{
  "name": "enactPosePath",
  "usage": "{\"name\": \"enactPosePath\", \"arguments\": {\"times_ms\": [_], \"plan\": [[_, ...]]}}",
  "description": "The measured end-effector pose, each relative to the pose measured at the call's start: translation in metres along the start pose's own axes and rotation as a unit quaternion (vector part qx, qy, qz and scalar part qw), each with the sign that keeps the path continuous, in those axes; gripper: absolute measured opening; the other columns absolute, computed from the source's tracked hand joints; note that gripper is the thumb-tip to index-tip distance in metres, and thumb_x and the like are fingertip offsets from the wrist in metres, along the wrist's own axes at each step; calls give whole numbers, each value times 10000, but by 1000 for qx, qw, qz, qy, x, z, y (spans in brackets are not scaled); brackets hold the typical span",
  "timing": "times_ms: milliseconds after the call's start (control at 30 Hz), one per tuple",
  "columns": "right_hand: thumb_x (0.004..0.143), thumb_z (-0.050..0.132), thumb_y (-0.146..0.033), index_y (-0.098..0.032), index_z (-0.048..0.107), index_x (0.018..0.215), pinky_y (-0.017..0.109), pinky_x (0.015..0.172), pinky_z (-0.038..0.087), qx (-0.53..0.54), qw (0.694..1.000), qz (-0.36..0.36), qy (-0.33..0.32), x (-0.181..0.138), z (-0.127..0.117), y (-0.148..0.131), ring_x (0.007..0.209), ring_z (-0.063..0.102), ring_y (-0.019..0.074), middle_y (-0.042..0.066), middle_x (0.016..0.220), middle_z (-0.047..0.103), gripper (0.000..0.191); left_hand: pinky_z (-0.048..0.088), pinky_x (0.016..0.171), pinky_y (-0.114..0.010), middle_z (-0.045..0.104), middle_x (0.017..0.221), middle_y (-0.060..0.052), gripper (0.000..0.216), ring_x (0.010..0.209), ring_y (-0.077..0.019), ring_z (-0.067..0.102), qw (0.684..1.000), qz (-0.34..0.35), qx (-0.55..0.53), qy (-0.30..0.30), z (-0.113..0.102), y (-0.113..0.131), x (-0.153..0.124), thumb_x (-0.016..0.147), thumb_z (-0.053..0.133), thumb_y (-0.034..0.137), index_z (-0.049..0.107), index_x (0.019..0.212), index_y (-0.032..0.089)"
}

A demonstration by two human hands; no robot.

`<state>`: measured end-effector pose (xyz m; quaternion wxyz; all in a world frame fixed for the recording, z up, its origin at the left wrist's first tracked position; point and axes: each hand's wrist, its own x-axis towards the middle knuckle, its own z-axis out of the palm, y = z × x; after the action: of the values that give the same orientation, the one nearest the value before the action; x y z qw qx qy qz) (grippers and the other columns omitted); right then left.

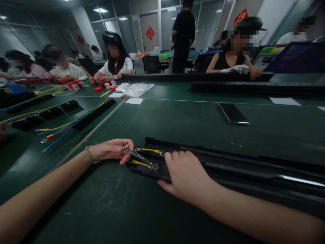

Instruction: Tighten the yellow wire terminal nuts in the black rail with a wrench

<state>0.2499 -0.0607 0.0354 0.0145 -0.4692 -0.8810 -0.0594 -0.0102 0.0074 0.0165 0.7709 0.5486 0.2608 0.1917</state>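
My left hand [111, 150] pinches one end of a small silver wrench [141, 157], whose far end sits on a fastener at the left end of a long black housing [228, 166]. Two yellow wires with ring terminals [149, 150] lie on that end of the housing. My right hand [186, 174] presses down on the housing just right of the wrench, fingers curled over its edge and thumb along the near side.
A black phone [233, 113] lies on the green table [162, 112] beyond the housing. Bundles of coloured wires [61, 128] with black strips lie at left. Paper slips and a plastic bag [137, 89] sit farther back. Several other people work at the far tables.
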Motion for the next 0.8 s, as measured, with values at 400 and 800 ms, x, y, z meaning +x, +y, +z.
{"name": "enactPosePath", "arguments": {"times_ms": [400,800], "plan": [[676,440,-553,-126,525,894,359,582,370,-1,1000,-3,-15,1,-2,0,660,523,239,108,735,560,487,440,623,-310,653,687,-96,297,633,-211,582,990,-69,70,-100,1,8,-7,704,597,417,564,784,133],[685,431,-545,-131,523,891,352,590,362,-4,1000,-5,-15,0,-2,0,669,520,234,108,728,559,472,450,593,-299,651,686,-92,284,616,-206,590,995,-56,12,-80,3,4,-4,699,608,387,567,806,128]]}}
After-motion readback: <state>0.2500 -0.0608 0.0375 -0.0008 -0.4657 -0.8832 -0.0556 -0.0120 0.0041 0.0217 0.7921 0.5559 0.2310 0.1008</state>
